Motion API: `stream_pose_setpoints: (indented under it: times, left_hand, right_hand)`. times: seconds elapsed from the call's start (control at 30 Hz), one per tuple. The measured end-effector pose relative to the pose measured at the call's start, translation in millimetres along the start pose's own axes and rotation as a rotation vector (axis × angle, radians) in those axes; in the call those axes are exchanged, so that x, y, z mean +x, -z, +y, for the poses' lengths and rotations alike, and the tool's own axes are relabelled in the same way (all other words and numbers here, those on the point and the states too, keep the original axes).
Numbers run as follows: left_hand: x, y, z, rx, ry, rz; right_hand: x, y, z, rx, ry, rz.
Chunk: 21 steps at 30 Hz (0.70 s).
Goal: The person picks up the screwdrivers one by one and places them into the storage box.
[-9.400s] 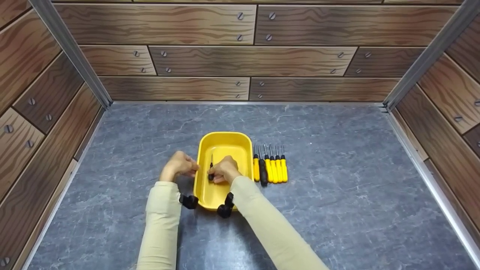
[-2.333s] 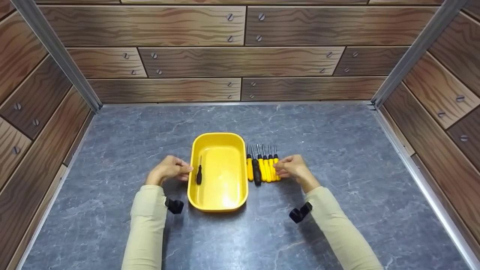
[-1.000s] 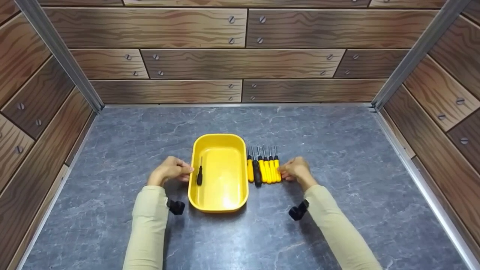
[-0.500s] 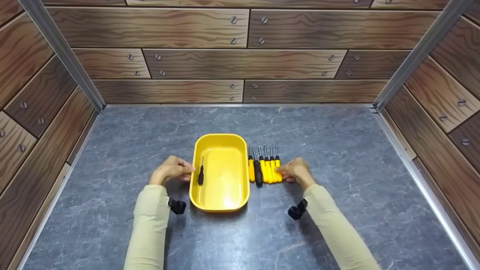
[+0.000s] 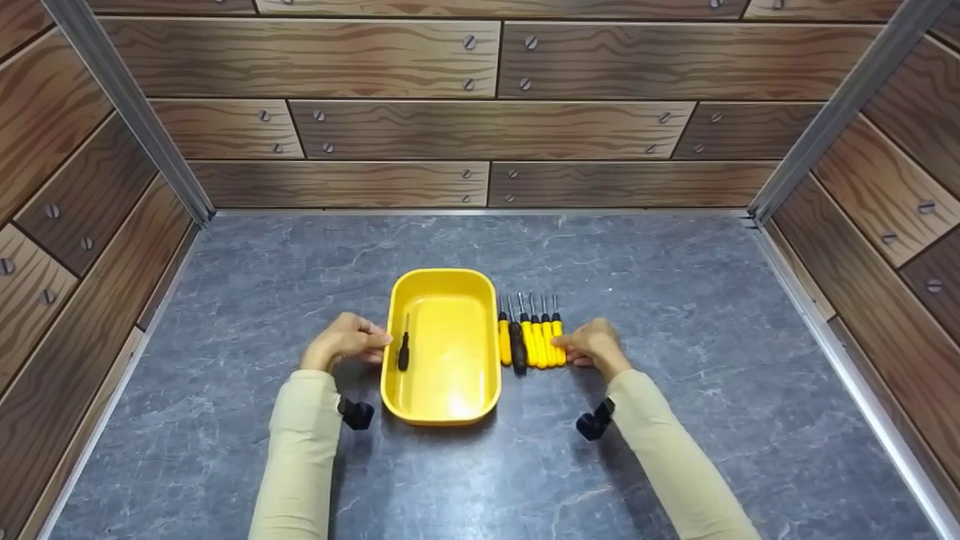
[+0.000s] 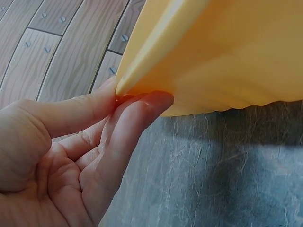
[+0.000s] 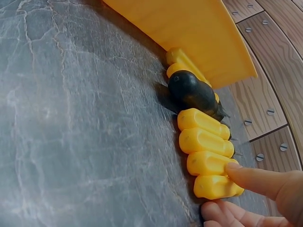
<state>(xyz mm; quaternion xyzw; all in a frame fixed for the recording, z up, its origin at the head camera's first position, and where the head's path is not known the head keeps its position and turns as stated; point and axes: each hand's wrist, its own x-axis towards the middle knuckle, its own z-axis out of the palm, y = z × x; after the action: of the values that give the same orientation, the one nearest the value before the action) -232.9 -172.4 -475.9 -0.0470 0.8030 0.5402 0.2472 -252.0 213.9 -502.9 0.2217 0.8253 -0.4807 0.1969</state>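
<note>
My left hand (image 5: 346, 341) pinches the left rim of a deep yellow plastic tray (image 5: 441, 420), thumb outside and fingertips under the edge in the left wrist view. Inside the tray, along its left wall, lies a small black-handled screwdriver (image 5: 403, 352), shaft pointing away. Right of the tray, several screwdrivers lie side by side, mostly yellow-handled, with one thick black-handled screwdriver (image 7: 191, 90) among them. At the row's right end my right hand (image 5: 594, 345) has its thumb on the outermost yellow screwdriver (image 7: 214, 187) and its fingers against that handle's outer side.
Everything rests on a grey marbled tabletop (image 5: 675, 300). Wood-patterned walls (image 5: 420, 127) with metal corner posts enclose the back and both sides. A black wrist camera (image 5: 595, 421) sits on each forearm.
Earlier my right hand was in the tray, holding the small black-handled screwdriver; it let go and moved to the row's right end, then shifted slightly outward. My left hand stayed at the rim.
</note>
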Motion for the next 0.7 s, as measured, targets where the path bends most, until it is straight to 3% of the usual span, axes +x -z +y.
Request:
stream_pose_setpoints:
  times: [0.7]
  left_hand:
    - [-0.4,-0.8,-0.2,-0.015,0.023,-0.002]
  right_hand:
    - [2.9,2.3,0.3,0.074,-0.026,-0.009]
